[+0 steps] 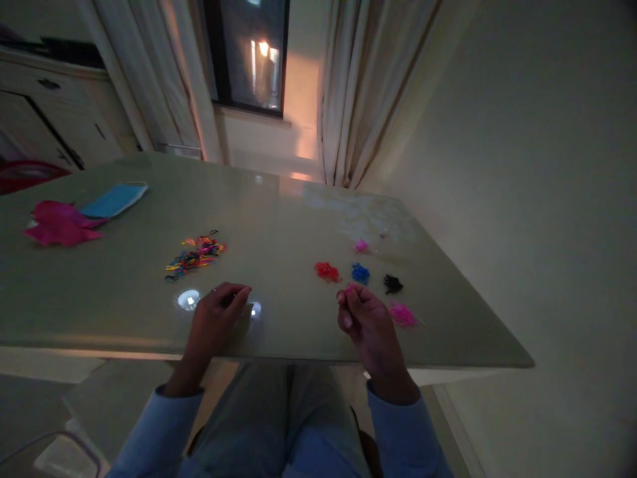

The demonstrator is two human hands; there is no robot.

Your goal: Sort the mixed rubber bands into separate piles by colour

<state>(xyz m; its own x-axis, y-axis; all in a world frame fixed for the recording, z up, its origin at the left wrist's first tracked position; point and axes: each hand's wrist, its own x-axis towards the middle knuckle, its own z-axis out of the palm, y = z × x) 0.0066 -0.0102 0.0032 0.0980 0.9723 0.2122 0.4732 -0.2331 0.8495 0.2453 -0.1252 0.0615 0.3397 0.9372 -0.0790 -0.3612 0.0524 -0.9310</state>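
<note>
Two right hand (368,325) fingers pinch a tiny pink band (348,289); left hand (219,312) curled, empty.

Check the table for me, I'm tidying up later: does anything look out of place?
Nothing looks damaged or spilled. The mixed bands lie loose, apart from the small one-colour piles such as the red pile. A blue face mask lies at the far left.

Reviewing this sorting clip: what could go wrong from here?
1. The pink pile lies close beside the right hand; a wrist sweep could scatter it.
2. Red pile, blue pile and black pile sit close together and might mix.
3. Dim light may hide colour errors.
</note>
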